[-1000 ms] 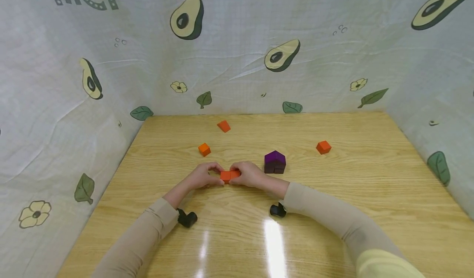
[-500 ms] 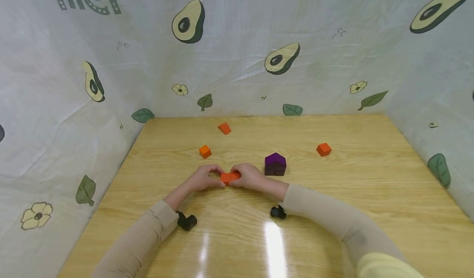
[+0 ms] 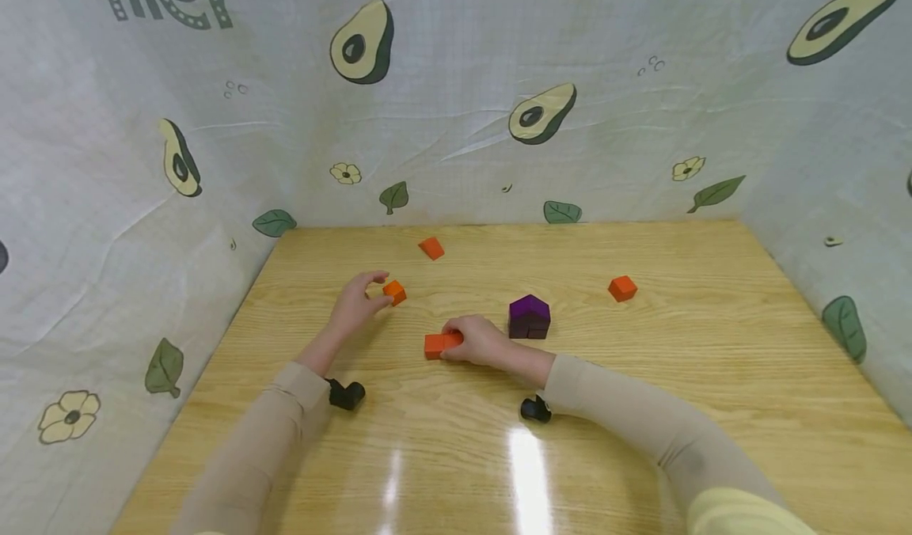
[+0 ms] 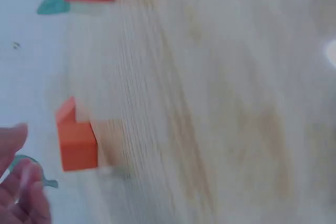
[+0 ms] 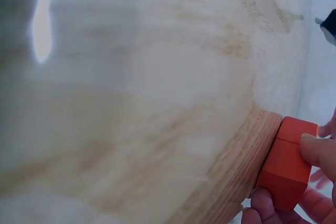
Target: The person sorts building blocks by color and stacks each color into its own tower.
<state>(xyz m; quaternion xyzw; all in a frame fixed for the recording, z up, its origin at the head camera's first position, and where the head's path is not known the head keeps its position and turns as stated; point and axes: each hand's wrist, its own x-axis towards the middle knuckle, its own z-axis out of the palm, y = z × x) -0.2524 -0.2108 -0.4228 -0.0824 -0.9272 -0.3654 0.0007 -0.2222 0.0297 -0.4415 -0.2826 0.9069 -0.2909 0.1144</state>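
Observation:
My left hand (image 3: 352, 307) reaches beside an orange cube (image 3: 395, 292), with its thumb and fingers spread apart. In the left wrist view a gap shows between the fingers and the cube (image 4: 79, 150). Nearer to me, two red-orange blocks (image 3: 434, 347) lie end to end on the table. My right hand (image 3: 480, 340) pinches the right-hand one between thumb and fingers, hiding part of it. The right wrist view shows the thumb on the pair of blocks (image 5: 286, 169), with a seam between them.
A purple house-shaped stack (image 3: 530, 317) stands just right of my right hand. A red-orange wedge-like block (image 3: 431, 248) lies farther back, and a red block (image 3: 623, 288) is off to the right. Printed cloth (image 3: 456, 123) walls the wooden table (image 3: 641, 377).
My left hand has let go of the left red-orange block and moved away from me and left, to the orange cube. The right hand has stayed in place.

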